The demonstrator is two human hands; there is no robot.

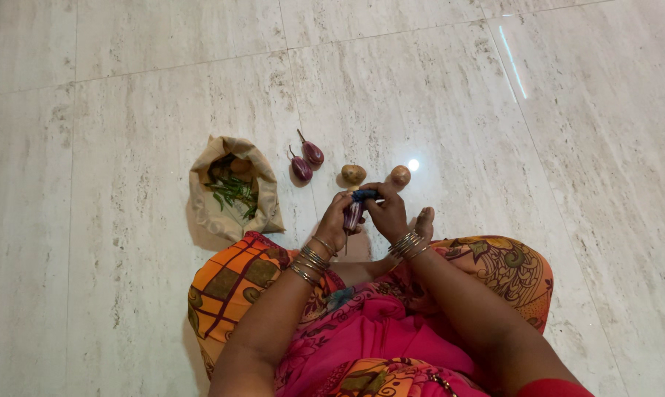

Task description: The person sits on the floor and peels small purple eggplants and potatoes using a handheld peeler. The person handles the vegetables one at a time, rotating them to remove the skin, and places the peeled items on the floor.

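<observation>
Purple slender eggplant [353,215], stem downward

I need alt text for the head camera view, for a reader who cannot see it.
Both hands, left hand and right hand, hold a small purple eggplant and a blue-handled tool. On the floor lie two eggplants, two potatoes, an open bag.

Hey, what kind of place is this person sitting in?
Probably a home, with the person sitting on a polished pale tile floor. Both hands work on a small purple eggplant; two more eggplants, two potatoes and a paper bag of greens lie on the floor.
</observation>
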